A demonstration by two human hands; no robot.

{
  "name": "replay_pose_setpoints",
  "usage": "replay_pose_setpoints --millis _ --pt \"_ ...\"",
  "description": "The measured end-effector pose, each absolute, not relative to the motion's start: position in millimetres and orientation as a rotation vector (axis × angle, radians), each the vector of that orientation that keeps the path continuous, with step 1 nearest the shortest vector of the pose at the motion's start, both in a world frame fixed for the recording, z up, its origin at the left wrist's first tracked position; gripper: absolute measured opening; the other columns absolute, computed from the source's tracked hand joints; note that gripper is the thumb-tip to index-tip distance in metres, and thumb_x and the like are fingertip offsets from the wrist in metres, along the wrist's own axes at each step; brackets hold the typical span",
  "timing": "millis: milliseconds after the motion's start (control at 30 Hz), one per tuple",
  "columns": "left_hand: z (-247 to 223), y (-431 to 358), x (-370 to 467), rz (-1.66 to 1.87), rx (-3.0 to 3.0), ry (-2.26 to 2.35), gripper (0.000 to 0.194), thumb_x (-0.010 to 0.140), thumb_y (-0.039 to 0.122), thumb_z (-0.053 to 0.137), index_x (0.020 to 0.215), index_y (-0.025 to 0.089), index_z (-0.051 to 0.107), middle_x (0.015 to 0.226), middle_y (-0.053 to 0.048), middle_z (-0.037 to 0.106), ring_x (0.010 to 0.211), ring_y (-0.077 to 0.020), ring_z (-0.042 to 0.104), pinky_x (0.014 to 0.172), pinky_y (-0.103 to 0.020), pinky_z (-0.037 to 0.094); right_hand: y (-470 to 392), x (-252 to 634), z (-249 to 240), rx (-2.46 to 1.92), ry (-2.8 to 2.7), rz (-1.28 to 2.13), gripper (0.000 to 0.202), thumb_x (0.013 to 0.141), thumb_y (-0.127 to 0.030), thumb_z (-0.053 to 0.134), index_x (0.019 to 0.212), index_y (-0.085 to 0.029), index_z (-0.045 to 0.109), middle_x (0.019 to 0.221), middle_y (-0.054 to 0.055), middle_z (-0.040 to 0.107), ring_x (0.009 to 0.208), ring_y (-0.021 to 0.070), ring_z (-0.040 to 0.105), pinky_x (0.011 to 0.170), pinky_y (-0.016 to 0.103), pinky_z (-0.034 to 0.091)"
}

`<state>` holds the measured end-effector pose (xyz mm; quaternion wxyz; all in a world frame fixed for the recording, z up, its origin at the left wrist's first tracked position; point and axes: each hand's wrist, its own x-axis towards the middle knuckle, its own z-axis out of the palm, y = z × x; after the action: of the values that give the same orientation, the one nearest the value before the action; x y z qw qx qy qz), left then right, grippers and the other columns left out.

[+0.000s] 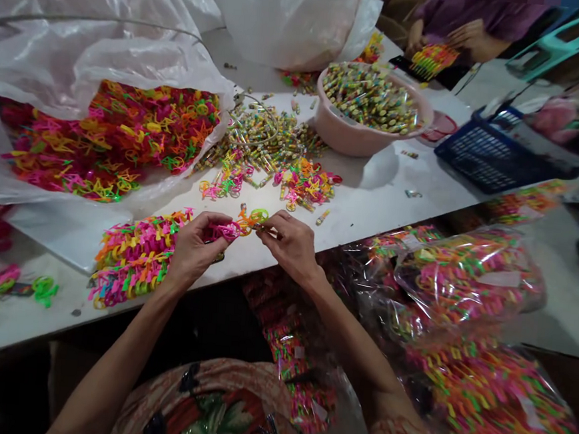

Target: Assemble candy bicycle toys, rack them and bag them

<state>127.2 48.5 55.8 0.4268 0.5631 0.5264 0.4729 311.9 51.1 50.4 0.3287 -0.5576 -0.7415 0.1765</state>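
At a white table on a pale floor, a person's left hand pinches a pink piece above the near edge, while the right hand pinches the end of an orange piece just beside it. A smooth pink tub brims with small, patterned tubes; an open, crinkled bag holds glossy plastic shapes. A blue lattice basket sits at right, near clear packs of bright pieces. Beyond, a person in purple handles a colorful bunch.
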Motion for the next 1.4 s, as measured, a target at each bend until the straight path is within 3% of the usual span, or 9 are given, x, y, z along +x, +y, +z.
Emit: replay_pose_setpoints --millis 233,367,633,733,833,967,1200,1267,1400 --pt "62.9 40.1 106.4 1.309 1.494 1.495 0.026 0.068 0.032 0.072 0.090 0.019 0.066 0.081 0.000 0.070 0.070 -0.0122 0.063 0.066 -0.024 0.051 49.9 318.5 29.5 -1.499 -1.768 0.729 0.008 0.079 -0.022 0.066 0.083 -0.021 0.073 0.078 0.000 0.061 0.065 0.0115 0.054 0.063 0.024 0.039" --pt "67.0 43.1 74.6 1.447 1.367 1.608 0.022 0.066 0.032 0.074 0.082 0.018 0.065 0.074 0.001 0.067 0.067 -0.0122 0.062 0.064 -0.024 0.050 47.4 294.0 0.8 -1.455 -1.762 0.964 0.006 0.079 -0.020 0.063 0.079 -0.019 0.068 0.075 -0.001 0.061 0.065 0.0109 0.053 0.064 0.024 0.038" --pt "53.1 46.6 49.3 1.209 1.298 1.576 0.026 0.072 0.043 0.069 0.078 0.019 0.066 0.071 0.000 0.068 0.065 -0.0126 0.061 0.060 -0.022 0.048 44.5 228.8 -33.4 -1.392 -1.685 1.165 0.007 0.070 -0.013 0.057 0.067 -0.019 0.056 0.065 -0.004 0.051 0.061 0.0111 0.044 0.058 0.023 0.033" --pt "49.7 46.0 49.5 1.235 1.278 1.551 0.029 0.072 0.046 0.071 0.079 0.019 0.066 0.073 -0.001 0.069 0.069 -0.0130 0.063 0.066 -0.023 0.049 46.1 225.7 -36.7 -1.314 -1.492 1.260 0.004 0.066 -0.018 0.064 0.069 -0.019 0.061 0.067 -0.003 0.051 0.064 0.0116 0.048 0.061 0.024 0.037" --pt "50.4 45.8 48.9 1.259 1.267 1.530 0.030 0.072 0.047 0.071 0.078 0.018 0.066 0.074 -0.001 0.070 0.070 -0.0126 0.063 0.069 -0.023 0.050 47.6 232.0 -36.7 -1.297 -1.172 1.391 0.021 0.060 -0.032 0.072 0.073 -0.018 0.064 0.069 -0.002 0.053 0.065 0.0124 0.049 0.060 0.025 0.039" --pt "49.8 46.5 48.0 1.284 1.270 1.506 0.027 0.074 0.044 0.069 0.080 0.018 0.066 0.075 -0.002 0.071 0.072 -0.0135 0.065 0.070 -0.024 0.051 46.3 231.9 -35.2 -1.299 -0.968 1.561 0.034 0.054 -0.040 0.076 0.071 -0.019 0.054 0.061 -0.005 0.049 0.055 0.0100 0.043 0.053 0.025 0.037" --pt "48.8 49.8 50.9 1.444 1.189 1.646 0.024 0.059 0.034 0.079 0.071 0.018 0.065 0.065 0.003 0.065 0.058 -0.0105 0.057 0.054 -0.022 0.048 43.4 202.8 -37.5 -1.306 -1.222 1.444 0.012 0.061 -0.026 0.060 0.069 -0.020 0.053 0.069 -0.003 0.054 0.064 0.0116 0.049 0.057 0.022 0.040" --pt "52.1 50.1 53.1 1.479 1.143 1.685 0.028 0.056 0.033 0.081 0.075 0.019 0.067 0.061 0.005 0.061 0.051 -0.0084 0.052 0.047 -0.021 0.045 45.2 201.0 -37.4 -1.328 -1.279 1.426 0.009 0.063 -0.025 0.058 0.068 -0.020 0.054 0.068 -0.003 0.053 0.064 0.0115 0.049 0.055 0.021 0.039" --pt "56.4 49.2 54.3 1.429 1.010 1.594 0.052 0.059 0.036 0.081 0.106 0.020 0.066 0.053 0.008 0.053 0.041 -0.0060 0.044 0.039 -0.018 0.039 47.5 204.0 -38.5 -1.325 -1.304 1.494 0.011 0.063 -0.027 0.057 0.069 -0.019 0.053 0.065 -0.004 0.051 0.059 0.0103 0.046 0.054 0.021 0.036"
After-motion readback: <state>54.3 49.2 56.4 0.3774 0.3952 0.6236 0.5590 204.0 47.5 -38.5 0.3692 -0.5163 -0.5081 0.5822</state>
